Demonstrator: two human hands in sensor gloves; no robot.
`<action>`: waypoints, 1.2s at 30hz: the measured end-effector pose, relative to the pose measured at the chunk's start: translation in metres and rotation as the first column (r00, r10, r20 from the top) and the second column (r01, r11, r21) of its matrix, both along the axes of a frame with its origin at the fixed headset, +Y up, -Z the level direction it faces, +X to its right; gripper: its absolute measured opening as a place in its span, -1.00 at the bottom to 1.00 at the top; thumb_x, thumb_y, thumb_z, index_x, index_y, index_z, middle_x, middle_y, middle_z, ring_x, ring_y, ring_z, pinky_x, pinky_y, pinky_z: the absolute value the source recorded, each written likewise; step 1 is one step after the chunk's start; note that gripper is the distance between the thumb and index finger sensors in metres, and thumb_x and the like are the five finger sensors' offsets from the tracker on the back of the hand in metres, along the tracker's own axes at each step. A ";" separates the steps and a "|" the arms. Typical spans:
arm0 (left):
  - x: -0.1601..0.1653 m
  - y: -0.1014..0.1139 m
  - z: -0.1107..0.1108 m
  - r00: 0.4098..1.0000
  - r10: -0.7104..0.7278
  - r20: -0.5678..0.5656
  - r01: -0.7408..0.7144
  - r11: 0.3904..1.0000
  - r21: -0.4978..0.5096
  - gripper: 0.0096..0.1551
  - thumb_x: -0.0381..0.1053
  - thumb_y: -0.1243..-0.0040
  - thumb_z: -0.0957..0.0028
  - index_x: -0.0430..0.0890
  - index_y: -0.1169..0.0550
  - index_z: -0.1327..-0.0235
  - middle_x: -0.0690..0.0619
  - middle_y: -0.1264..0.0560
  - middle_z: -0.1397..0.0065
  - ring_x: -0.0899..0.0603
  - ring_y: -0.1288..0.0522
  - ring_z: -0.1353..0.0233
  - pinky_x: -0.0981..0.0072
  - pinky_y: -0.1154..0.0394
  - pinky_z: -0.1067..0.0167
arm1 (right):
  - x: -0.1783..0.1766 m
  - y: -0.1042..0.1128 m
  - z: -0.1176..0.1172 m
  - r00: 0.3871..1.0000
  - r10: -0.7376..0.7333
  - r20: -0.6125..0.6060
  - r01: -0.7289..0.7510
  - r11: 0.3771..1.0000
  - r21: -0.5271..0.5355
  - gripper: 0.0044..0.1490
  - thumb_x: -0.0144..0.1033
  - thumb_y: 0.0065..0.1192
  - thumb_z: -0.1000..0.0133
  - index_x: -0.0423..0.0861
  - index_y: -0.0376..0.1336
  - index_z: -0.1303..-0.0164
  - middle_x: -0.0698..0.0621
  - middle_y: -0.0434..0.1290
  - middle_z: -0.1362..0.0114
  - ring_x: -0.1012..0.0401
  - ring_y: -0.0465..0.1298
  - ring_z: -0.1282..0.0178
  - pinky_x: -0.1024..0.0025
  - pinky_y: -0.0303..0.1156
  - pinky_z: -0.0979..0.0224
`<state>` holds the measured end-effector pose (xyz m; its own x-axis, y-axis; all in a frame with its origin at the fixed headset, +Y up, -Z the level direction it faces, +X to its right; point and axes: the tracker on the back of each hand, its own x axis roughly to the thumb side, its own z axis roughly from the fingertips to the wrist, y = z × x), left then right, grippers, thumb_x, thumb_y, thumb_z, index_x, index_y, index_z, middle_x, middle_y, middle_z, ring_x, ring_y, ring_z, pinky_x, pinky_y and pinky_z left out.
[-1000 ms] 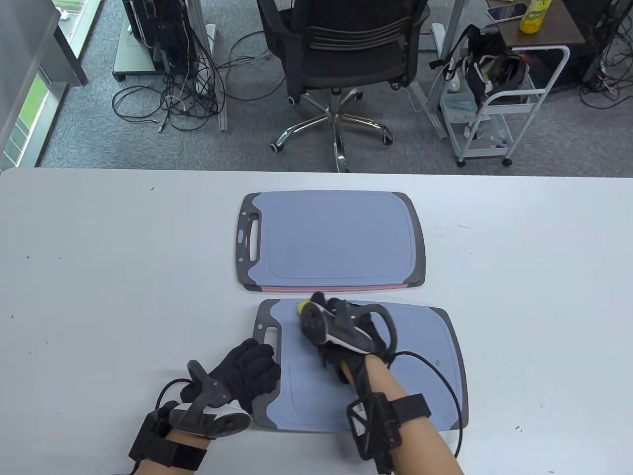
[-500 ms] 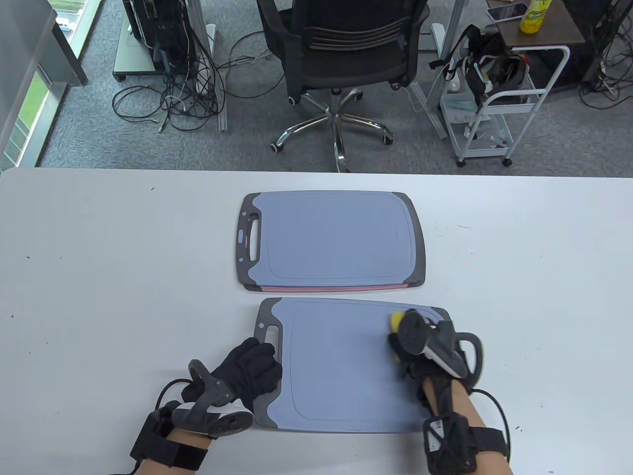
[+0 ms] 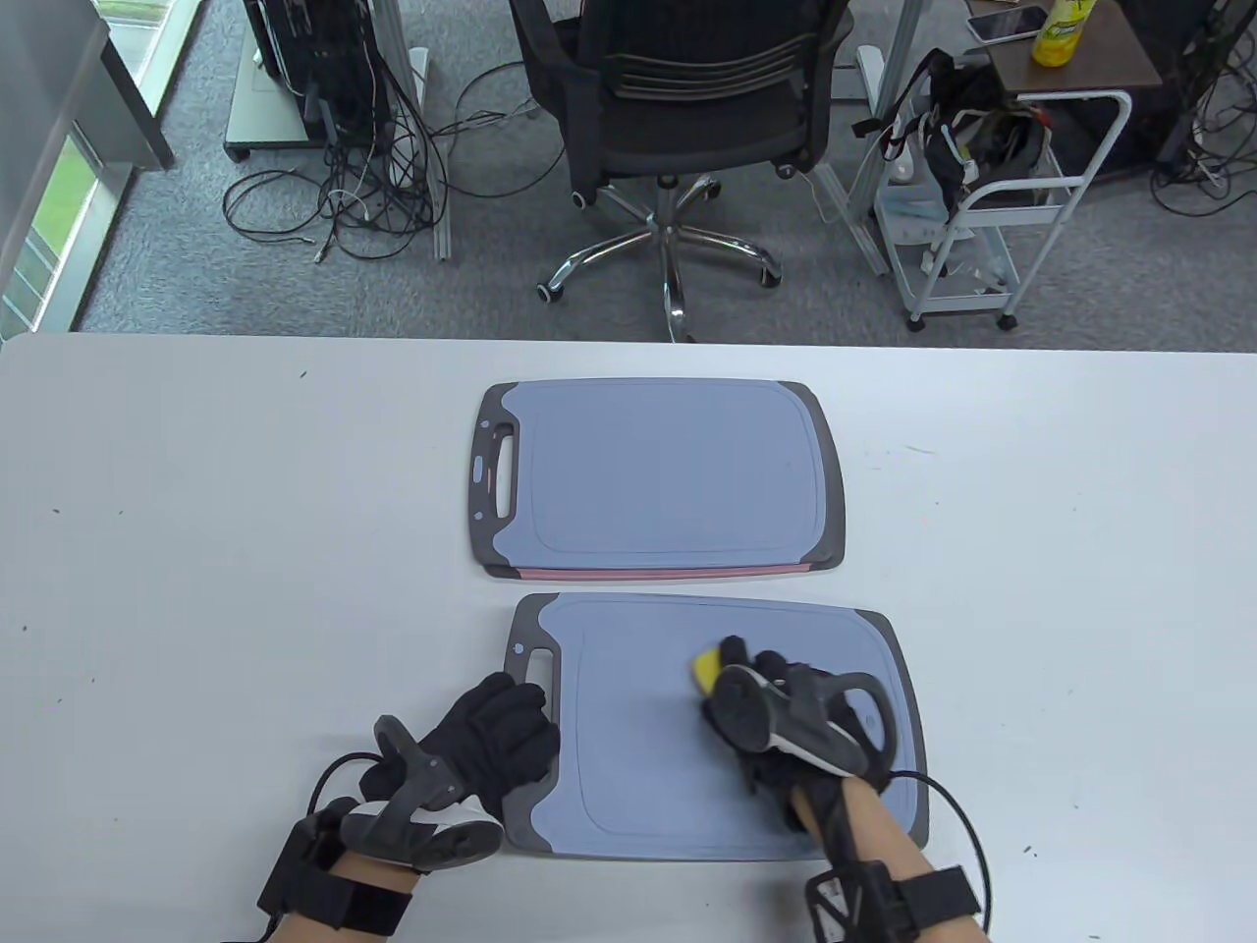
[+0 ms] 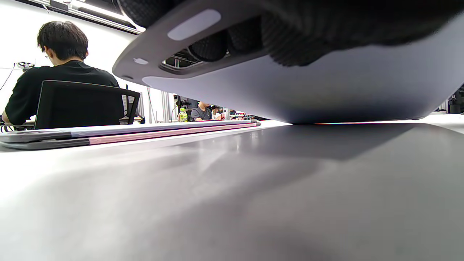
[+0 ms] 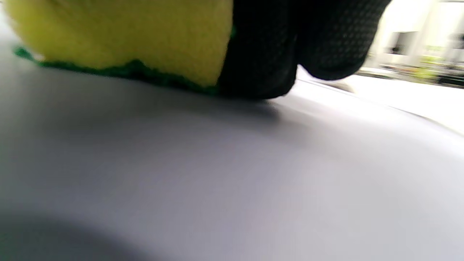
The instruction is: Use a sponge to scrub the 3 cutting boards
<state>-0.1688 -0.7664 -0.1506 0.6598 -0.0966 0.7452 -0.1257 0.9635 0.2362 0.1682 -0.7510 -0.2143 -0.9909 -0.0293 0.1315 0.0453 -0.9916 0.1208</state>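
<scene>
The near blue-grey cutting board (image 3: 638, 756) lies at the table's front. My right hand (image 3: 756, 707) grips a yellow sponge (image 3: 705, 670) with a green scrub face and presses it on the board's middle right. In the right wrist view the sponge (image 5: 127, 32) lies flat on the board (image 5: 217, 174), beside my gloved fingers (image 5: 264, 47). My left hand (image 3: 501, 737) holds the board's handle end. In the left wrist view its fingers (image 4: 290, 47) curl round the edge, and the board (image 4: 326, 90) is tipped up there. Behind, a blue board (image 3: 668, 471) lies on a pink one (image 3: 668, 570).
The white table (image 3: 196, 550) stretches wide on both sides. A black office chair (image 3: 678, 108), cables and a white trolley (image 3: 992, 206) stand on the floor beyond the far edge. A seated person (image 4: 58, 72) shows in the left wrist view.
My right hand swept the sponge from the board's upper left to its upper right, then back toward the middle and nearer to me. My left hand stayed on the handle end.
</scene>
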 end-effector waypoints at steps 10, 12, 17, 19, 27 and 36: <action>0.000 0.000 0.001 1.000 0.000 -0.001 0.000 1.000 0.002 -0.55 0.09 -0.29 -0.21 0.12 -0.35 -0.27 0.17 -0.43 -0.38 -0.10 -0.38 -0.58 -0.13 -0.29 -0.52 | 0.017 -0.008 -0.003 0.999 -0.027 0.033 0.027 1.000 -0.004 -0.08 0.16 0.15 -0.03 -0.22 0.18 -0.45 -0.14 0.47 -0.13 0.15 0.57 0.10 0.09 0.50 -0.12; 0.000 0.000 0.001 1.000 -0.002 0.001 0.002 1.000 0.006 -0.55 0.09 -0.30 -0.21 0.12 -0.36 -0.27 0.17 -0.43 -0.38 -0.10 -0.39 -0.58 -0.13 -0.30 -0.52 | -0.054 0.003 0.005 0.980 -0.076 -0.184 0.079 0.997 0.007 -0.07 0.16 0.14 -0.03 -0.21 0.17 -0.46 -0.13 0.47 -0.13 0.15 0.57 0.10 0.09 0.50 -0.13; 0.001 0.000 0.002 1.000 -0.004 0.005 0.004 1.000 0.013 -0.55 0.09 -0.30 -0.21 0.11 -0.36 -0.27 0.17 -0.44 -0.37 -0.10 -0.40 -0.57 -0.13 -0.31 -0.52 | -0.166 0.021 0.042 0.838 -0.054 -0.543 0.085 0.996 0.031 -0.05 0.20 0.10 -0.03 -0.19 0.15 -0.48 -0.10 0.45 -0.15 0.18 0.56 0.09 0.12 0.50 -0.16; -0.001 0.000 0.001 1.000 0.001 -0.004 -0.001 1.000 0.009 -0.55 0.09 -0.31 -0.20 0.11 -0.36 -0.26 0.17 -0.44 -0.37 -0.10 -0.40 -0.57 -0.12 -0.31 -0.51 | -0.170 0.023 0.044 0.855 0.050 -0.517 0.001 0.995 0.098 -0.05 0.22 0.06 -0.01 -0.18 0.16 -0.46 -0.06 0.47 -0.13 0.21 0.58 0.10 0.14 0.52 -0.15; 0.001 0.000 0.002 1.000 -0.013 -0.006 0.013 1.000 0.006 -0.55 0.09 -0.30 -0.20 0.12 -0.36 -0.27 0.17 -0.44 -0.37 -0.10 -0.39 -0.57 -0.12 -0.30 -0.52 | 0.000 -0.004 0.021 0.998 -0.020 -0.055 0.021 1.000 0.015 -0.07 0.20 0.10 -0.01 -0.12 0.15 -0.49 -0.08 0.45 -0.17 0.16 0.57 0.08 0.10 0.50 -0.15; 0.000 0.000 0.000 1.000 -0.006 -0.008 0.006 1.000 -0.006 -0.54 0.08 -0.29 -0.22 0.12 -0.35 -0.28 0.17 -0.42 -0.38 -0.10 -0.37 -0.58 -0.13 -0.28 -0.52 | 0.065 -0.012 0.014 0.985 -0.008 0.172 0.014 0.999 -0.038 -0.07 0.16 0.14 -0.04 -0.22 0.18 -0.46 -0.14 0.46 -0.15 0.14 0.57 0.10 0.08 0.49 -0.13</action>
<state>-0.1683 -0.7663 -0.1508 0.6652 -0.0958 0.7405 -0.1184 0.9657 0.2313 0.2328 -0.7627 -0.2001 -0.9991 -0.0165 -0.0400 0.0097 -0.9863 0.1648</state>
